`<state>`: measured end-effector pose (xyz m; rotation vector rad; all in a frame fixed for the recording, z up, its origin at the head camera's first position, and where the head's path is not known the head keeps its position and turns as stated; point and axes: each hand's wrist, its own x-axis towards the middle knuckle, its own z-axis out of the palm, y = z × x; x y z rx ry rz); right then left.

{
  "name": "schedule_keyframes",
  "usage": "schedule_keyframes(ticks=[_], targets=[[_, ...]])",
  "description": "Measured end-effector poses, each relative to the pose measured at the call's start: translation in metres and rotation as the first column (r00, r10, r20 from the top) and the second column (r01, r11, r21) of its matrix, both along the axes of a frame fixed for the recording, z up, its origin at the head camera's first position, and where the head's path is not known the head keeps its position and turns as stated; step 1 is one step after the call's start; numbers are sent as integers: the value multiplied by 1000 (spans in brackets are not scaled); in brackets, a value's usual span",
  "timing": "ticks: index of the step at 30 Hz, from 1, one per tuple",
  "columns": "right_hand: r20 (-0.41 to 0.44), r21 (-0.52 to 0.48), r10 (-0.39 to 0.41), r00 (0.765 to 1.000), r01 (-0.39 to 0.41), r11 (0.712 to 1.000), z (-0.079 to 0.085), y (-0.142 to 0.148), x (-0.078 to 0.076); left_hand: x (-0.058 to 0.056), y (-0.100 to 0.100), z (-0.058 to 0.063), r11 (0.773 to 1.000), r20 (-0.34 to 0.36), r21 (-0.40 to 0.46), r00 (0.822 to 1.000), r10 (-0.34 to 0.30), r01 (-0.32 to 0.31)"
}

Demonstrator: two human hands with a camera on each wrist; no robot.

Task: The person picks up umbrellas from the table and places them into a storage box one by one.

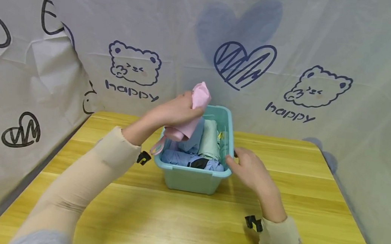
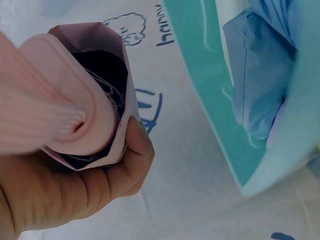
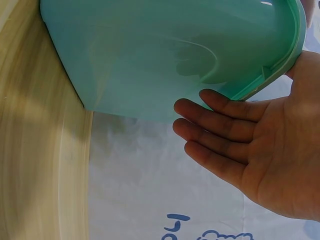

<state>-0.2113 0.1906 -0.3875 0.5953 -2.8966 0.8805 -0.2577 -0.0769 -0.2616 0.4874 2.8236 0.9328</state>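
My left hand [image 1: 176, 111] grips a pink folding umbrella [image 1: 200, 96] tilted above the left side of a teal plastic basket [image 1: 191, 181]. In the left wrist view its rounded handle [image 2: 82, 107] pokes out of the pink fabric, dark inside, and a strap loop [image 1: 158, 146] dangles from it. Beside the basket's right wall is my right hand [image 1: 251, 169], fingers nearly straight under the rim and thumb at its edge. Inside the basket lie a blue rolled bundle with a black band [image 1: 182, 159], a pale green roll [image 1: 210, 138] and a blue cloth-covered piece [image 1: 194, 141].
The basket stands on a yellow wood-grain table [image 1: 134, 216]. A white curtain [image 1: 188, 30] printed with bears and hearts hangs close behind it and along the sides. Something small and yellow [image 1: 220, 136] shows inside the basket near its right wall.
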Motion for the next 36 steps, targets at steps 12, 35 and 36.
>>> schedule_keyframes(ticks=[12,35,36], targets=[[37,3,-13,999,12,1000,1,-5,0,-43,35,-5,962,142,-263,989,-30,67],[6,5,-2,1000,2,1000,-1,-1,-4,-72,90,-36,927,415,-370,904,106,62],[6,6,-2,1000,2,1000,-1,-1,-3,-73,93,-38,927,410,-371,906,105,61]])
